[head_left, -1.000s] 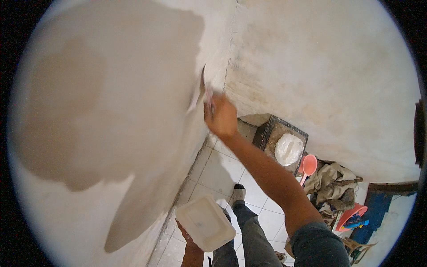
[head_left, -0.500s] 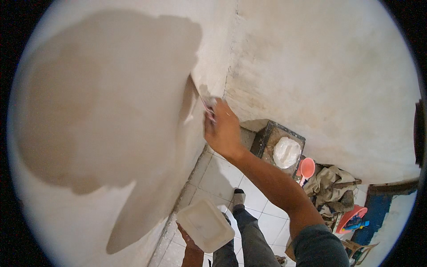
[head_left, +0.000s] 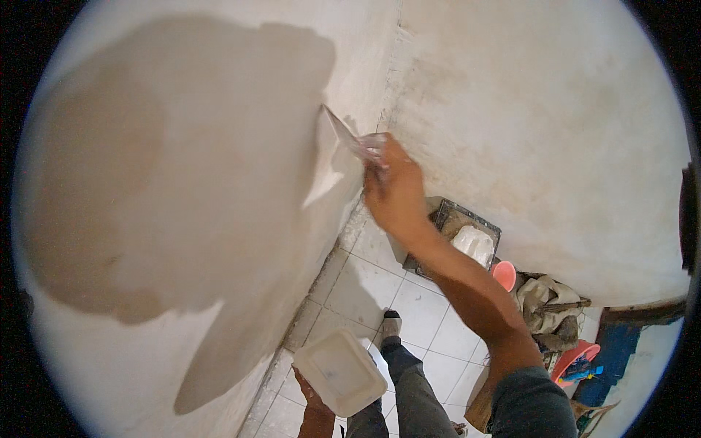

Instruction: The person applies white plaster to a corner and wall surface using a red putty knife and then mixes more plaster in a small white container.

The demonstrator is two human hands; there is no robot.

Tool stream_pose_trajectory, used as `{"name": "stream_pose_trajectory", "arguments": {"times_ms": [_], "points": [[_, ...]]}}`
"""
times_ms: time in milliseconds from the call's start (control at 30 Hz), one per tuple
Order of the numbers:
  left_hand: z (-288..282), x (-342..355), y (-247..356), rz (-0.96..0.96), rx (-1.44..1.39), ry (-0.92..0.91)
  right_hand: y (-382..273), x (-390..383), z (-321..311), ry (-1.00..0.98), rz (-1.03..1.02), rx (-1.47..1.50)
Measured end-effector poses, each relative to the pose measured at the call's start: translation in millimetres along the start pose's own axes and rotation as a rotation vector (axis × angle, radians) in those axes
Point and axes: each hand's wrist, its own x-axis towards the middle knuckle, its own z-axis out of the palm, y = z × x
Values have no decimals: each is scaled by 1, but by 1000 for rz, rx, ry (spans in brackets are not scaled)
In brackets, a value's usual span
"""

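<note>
My right hand [head_left: 398, 188] is closed around the handle of a putty knife [head_left: 340, 128]. The thin blade slants up and left, its tip at or very near the pale left wall [head_left: 292, 255]; whether it touches I cannot tell. Low in the view, my left hand [head_left: 309, 388] grips a white rectangular plastic tub [head_left: 340, 371] at its left side, fingers partly hidden behind it. The tub's inside is whitish, and how much it contains is unclear. A large shadow of my head and arm falls across the left wall.
A second wall [head_left: 540, 131] meets it at a rough corner. Against that wall stands a dark-edged box [head_left: 456, 208] with a white bag [head_left: 473, 244] on top. Beside it are a pink dipper [head_left: 504, 275], crumpled cloth [head_left: 544, 296] and a pink basin [head_left: 588, 349] on the white tiled floor [head_left: 365, 285].
My right hand and the putty knife have moved up and to the right, and more of the blade shows. The left hand and tub have barely shifted.
</note>
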Motion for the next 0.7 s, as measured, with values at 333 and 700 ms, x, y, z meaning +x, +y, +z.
{"name": "stream_pose_trajectory", "arguments": {"times_ms": [333,700], "points": [[3,-3,1,41,45,23,80,58,48,16,364,-144],[-4,-4,10,-25,-1,14,56,15,-3,34,317,-45]]}}
